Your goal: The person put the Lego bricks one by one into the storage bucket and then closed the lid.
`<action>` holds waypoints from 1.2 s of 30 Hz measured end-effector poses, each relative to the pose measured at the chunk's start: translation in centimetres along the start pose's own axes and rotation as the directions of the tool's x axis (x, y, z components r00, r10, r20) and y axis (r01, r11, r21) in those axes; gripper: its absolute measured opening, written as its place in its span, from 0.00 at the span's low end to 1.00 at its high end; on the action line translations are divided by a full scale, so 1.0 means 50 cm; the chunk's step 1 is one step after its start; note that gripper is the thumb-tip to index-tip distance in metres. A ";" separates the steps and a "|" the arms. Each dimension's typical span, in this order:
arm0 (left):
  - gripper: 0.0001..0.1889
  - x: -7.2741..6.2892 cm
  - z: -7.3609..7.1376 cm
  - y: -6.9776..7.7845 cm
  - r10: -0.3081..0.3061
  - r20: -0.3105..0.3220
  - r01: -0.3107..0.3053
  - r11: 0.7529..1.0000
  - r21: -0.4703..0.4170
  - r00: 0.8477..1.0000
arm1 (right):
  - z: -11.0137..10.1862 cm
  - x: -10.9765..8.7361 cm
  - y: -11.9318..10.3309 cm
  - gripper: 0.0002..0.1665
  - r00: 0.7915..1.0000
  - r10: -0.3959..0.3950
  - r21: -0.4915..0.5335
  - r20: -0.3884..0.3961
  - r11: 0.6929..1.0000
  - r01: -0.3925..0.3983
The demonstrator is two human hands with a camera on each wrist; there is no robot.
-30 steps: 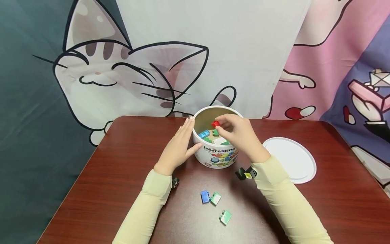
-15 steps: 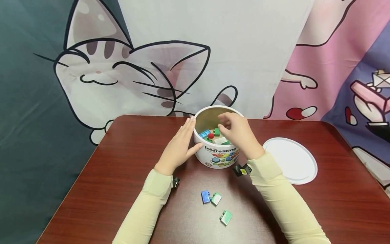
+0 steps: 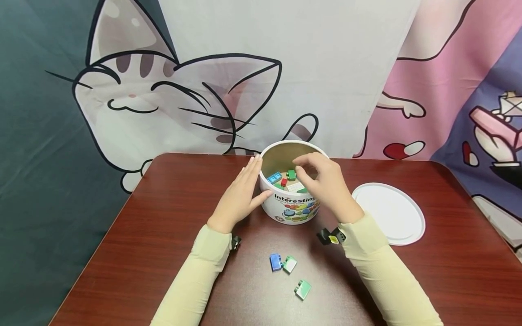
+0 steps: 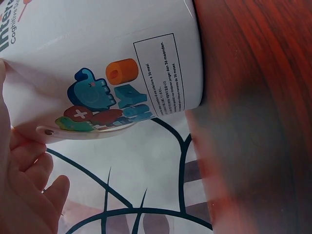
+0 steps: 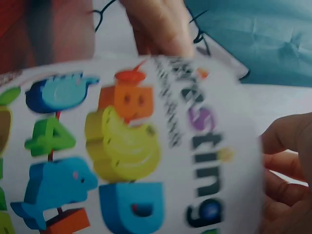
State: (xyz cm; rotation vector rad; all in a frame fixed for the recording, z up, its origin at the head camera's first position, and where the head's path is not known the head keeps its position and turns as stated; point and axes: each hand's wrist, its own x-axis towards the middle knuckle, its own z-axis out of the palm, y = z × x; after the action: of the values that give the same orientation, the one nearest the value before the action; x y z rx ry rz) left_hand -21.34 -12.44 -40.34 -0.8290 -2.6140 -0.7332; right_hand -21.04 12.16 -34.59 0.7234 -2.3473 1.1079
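Note:
A white plastic bucket (image 3: 271, 203) with printed pictures stands at the table's far side. My left hand (image 3: 236, 197) rests against its left side, fingers straight along the rim; the left wrist view shows these fingers (image 4: 36, 163) beside the printed wall. Over the bucket's right rim, my right hand (image 3: 326, 181) is bent, thumb and fingers apart with nothing between them. Inside lie a red building block (image 3: 283, 182), a light blue block (image 3: 274, 178), a green block (image 3: 291, 175) and a white piece (image 3: 294, 187). The right wrist view mostly shows the bucket's front print.
On the table (image 3: 171, 240) in front of the bucket lie a blue block (image 3: 275, 262), a green-and-white block (image 3: 290, 265) touching it, and another green-and-white block (image 3: 303, 290) nearer. A round white lid (image 3: 389, 213) lies on the right, close to the right sleeve (image 3: 387, 267).
The right hand has let go of the red block, which dropped into the bucket and settled among the others. The hand has shifted slightly right. The left hand has stayed put.

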 end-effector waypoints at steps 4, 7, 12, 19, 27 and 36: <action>0.45 0.000 0.000 0.000 0.001 -0.002 -0.001 1.000 -0.001 1.000 | -0.013 -0.027 -0.019 0.08 0.994 -0.109 0.025 0.000 0.994 0.109; 0.45 0.000 -0.001 0.000 0.000 -0.004 0.000 1.000 0.005 1.000 | -0.021 -0.048 -0.032 0.10 0.979 -0.200 0.062 0.025 0.978 0.198; 0.45 0.001 -0.003 0.001 0.002 -0.013 -0.002 1.000 0.015 1.000 | -0.026 -0.077 -0.046 0.12 0.941 -0.324 0.117 0.102 0.943 0.312; 0.45 0.001 0.000 0.000 0.000 0.000 0.000 1.000 0.021 1.000 | -0.006 -0.124 -0.038 0.12 0.919 -0.315 0.156 0.238 0.946 0.284; 0.45 0.000 0.001 0.002 -0.001 0.002 0.001 1.000 0.015 1.000 | 0.037 -0.153 -0.034 0.07 0.834 -0.246 0.091 0.495 0.969 0.232; 0.45 0.000 0.000 0.002 -0.007 0.006 0.007 1.000 0.013 1.000 | 0.067 -0.167 -0.041 0.05 0.719 -0.254 0.085 0.647 0.961 0.262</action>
State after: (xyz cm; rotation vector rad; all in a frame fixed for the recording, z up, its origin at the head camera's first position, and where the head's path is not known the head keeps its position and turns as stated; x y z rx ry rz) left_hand -21.29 -12.38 -40.31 -0.8196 -2.6253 -0.7166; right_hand -13.94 10.60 -40.24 1.6006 -2.6653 0.7849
